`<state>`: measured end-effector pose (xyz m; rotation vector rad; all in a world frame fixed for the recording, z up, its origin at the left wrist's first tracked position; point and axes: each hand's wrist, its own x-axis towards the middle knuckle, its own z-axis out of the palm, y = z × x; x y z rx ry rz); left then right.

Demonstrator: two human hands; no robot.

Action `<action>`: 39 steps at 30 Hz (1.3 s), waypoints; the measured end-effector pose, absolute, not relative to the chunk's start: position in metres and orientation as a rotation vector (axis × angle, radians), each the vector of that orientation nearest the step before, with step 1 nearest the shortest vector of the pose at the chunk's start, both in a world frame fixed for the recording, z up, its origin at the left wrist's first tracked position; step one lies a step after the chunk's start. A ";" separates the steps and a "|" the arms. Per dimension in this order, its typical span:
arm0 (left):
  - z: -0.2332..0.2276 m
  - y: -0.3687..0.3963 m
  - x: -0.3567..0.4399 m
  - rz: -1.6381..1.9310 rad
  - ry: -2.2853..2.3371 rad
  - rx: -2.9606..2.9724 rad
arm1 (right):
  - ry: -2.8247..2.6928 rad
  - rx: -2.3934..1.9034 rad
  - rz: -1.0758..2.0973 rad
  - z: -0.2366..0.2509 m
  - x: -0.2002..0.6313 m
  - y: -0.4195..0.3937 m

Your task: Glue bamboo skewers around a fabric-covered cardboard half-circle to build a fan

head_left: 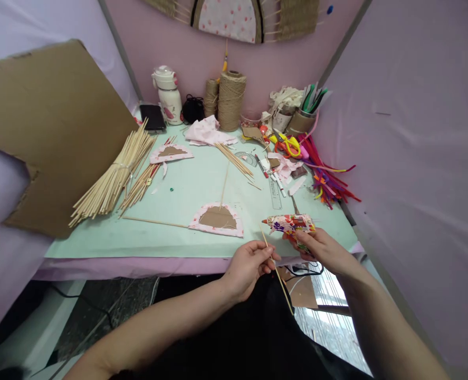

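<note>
At near table edge: left hand (247, 266) pinches thin bamboo skewer (276, 270); right hand (321, 247) wraps floral-patterned glue gun (290, 224), nozzle just beside skewer tip. Risk: hot glue hits fingertips, or skewer snaps under sideways pressure.

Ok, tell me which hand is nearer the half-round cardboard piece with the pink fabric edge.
Left. The left hand holds a thin stick just below and right of the half-round piece; the right hand, gripping a patterned glue gun, sits farther right.
</note>
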<state>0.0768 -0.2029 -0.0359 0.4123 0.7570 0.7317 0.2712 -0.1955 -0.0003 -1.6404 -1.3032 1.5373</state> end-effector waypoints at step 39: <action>-0.038 -0.203 0.077 0.716 0.750 0.458 | -1.408 -1.763 1.540 0.000 0.276 -0.196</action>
